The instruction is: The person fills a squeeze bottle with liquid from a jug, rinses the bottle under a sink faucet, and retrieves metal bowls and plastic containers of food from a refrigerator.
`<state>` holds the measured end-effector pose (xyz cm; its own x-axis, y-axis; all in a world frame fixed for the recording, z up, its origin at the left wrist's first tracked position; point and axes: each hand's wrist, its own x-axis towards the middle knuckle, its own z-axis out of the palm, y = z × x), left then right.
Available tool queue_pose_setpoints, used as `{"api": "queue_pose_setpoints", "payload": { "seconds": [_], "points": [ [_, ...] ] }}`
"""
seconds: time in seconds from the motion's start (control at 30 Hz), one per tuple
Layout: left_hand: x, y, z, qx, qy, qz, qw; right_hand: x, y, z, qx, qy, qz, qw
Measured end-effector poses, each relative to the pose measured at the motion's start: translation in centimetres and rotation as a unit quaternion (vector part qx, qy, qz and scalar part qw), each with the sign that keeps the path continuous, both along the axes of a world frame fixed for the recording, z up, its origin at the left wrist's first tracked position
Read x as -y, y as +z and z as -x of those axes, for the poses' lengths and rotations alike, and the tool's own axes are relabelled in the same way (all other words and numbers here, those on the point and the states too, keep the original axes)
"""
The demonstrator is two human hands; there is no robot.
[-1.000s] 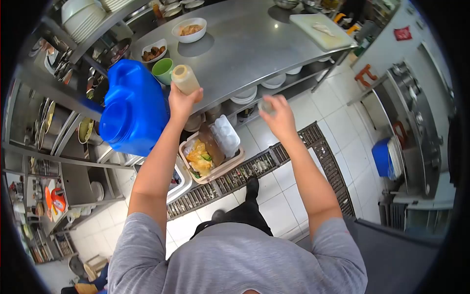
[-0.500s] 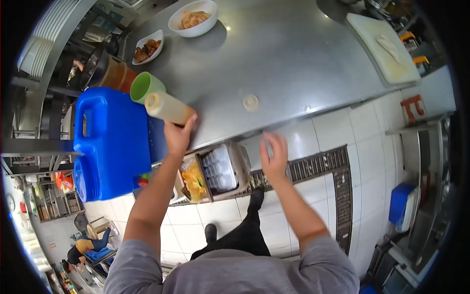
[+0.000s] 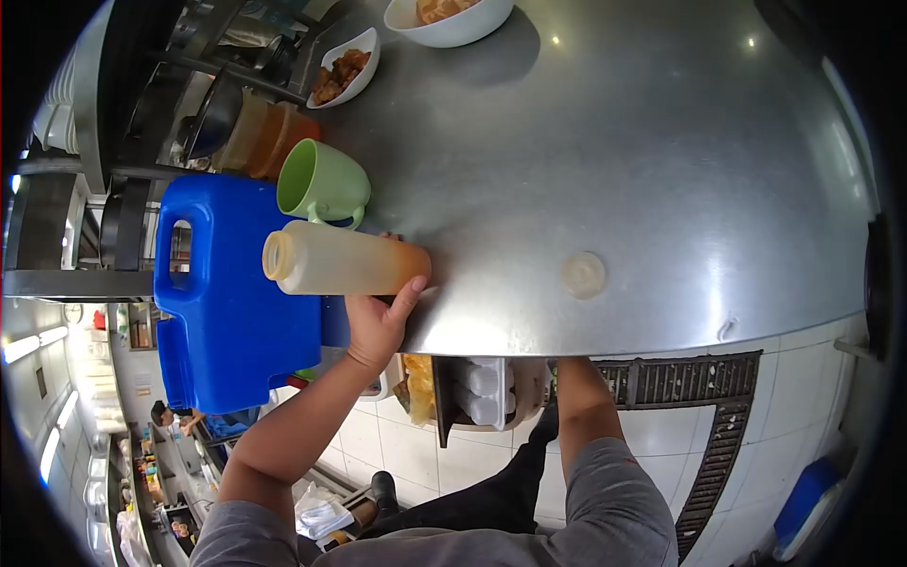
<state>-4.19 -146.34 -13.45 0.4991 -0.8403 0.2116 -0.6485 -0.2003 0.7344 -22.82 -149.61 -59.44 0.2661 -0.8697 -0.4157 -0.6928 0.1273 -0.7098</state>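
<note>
My left hand (image 3: pixel 380 326) is wrapped round a translucent squeeze bottle (image 3: pixel 340 262) near its base. The bottle lies tilted almost on its side, its uncapped mouth to the left, with orange liquid toward the base. A green mug (image 3: pixel 326 184) stands just behind it, and a big blue jug (image 3: pixel 241 302) is to its left. My right forearm (image 3: pixel 588 411) reaches beneath the counter's front edge; that hand and its fingers are hidden. On the steel counter a small round translucent lid (image 3: pixel 584 275) lies to the right of the bottle.
Toward the back are a white dish of browned food pieces (image 3: pixel 342 76) and a white bowl (image 3: pixel 463 26). Below the counter edge sit clear plastic containers (image 3: pixel 482 389) and a yellow bag (image 3: pixel 419 387). A floor drain grate (image 3: pixel 680 381) runs across the tiles. Another person is far left.
My right hand has gone from in front of the counter to under its edge. The bottle in my left hand has tipped further toward horizontal. The camera view has shifted.
</note>
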Motion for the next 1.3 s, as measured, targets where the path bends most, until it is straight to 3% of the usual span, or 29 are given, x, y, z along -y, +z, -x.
{"api": "queue_pose_setpoints", "payload": {
  "seconds": [0.3,0.6,0.77,0.97,1.3],
  "points": [
    [0.2,-0.1,0.8,-0.059,0.013,0.029,0.998,-2.1,-2.0,2.1,0.075,-0.116,-0.074,0.988],
    [0.0,-0.1,0.6,-0.018,0.009,0.009,1.0,-2.0,-3.4,4.9,0.192,-0.236,-0.14,0.942],
    [0.2,-0.1,0.5,-0.019,0.008,0.009,1.0,-1.9,-4.5,6.5,0.285,-0.339,-0.199,0.874],
    [0.1,-0.3,0.3,-0.026,-0.003,0.018,0.999,-3.7,-7.9,9.5,0.414,-0.454,-0.284,0.736],
    [-0.1,-0.5,0.2,-0.023,-0.008,0.015,1.0,-9.0,-9.3,10.1,0.5,-0.51,-0.382,0.586]
  ]
}}
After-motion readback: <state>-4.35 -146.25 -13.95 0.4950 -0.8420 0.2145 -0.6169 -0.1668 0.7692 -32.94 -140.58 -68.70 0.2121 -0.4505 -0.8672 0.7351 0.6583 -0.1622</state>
